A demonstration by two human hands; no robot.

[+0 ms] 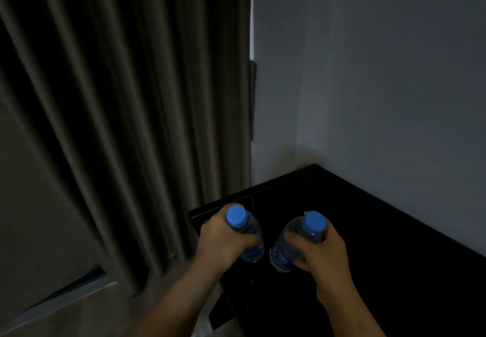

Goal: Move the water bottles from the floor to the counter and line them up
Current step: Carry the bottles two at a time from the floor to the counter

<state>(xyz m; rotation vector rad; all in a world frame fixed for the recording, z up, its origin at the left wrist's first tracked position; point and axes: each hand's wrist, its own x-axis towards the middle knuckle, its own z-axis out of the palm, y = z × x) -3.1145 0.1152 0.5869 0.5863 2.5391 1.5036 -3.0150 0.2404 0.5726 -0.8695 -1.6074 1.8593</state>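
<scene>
Left water bottle and right water bottle, gripped by curled fingers of left hand and right hand, sat over the black counter at lower centre; setting both down upright, adjacent, before release appeared advisable.

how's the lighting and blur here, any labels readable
Head view: dim throughout, black counter almost featureless; curtain streaked by motion blur; left hand and right hand soft-edged; labels on the left bottle and right bottle unreadable.
</scene>
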